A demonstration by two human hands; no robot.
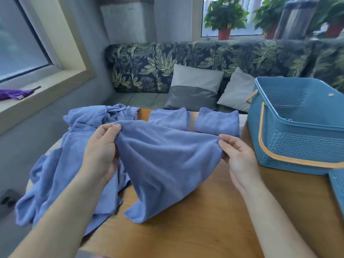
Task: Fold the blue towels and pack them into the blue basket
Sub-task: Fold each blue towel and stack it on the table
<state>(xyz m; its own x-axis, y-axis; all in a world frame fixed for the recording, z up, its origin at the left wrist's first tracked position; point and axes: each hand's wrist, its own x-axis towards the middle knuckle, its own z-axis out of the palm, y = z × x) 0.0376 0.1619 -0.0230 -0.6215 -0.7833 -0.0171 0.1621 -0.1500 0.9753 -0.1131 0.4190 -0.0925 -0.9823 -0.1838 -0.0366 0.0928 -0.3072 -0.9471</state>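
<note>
A blue towel (pixel 167 161) hangs spread between my hands above the wooden table (pixel 204 229). My left hand (pixel 102 151) pinches its upper left corner and my right hand (pixel 236 155) pinches its upper right corner. Its lower edge droops onto the table. A heap of unfolded blue towels (pixel 61 174) lies at the left, spilling over the table's edge. Two folded blue towels (pixel 171 118) (pixel 217 123) lie side by side at the table's far edge. The blue basket (pixel 297 146) with tan handles stands at the right; its visible inside holds no towel.
A blue lid (pixel 337 187) lies by the basket at the right edge. Behind the table runs a leaf-patterned sofa (pixel 167 66) with grey cushions (pixel 195 86). A purple cloth (pixel 14 93) lies on the window sill at the left. Potted plants (pixel 225 19) stand on the far sill.
</note>
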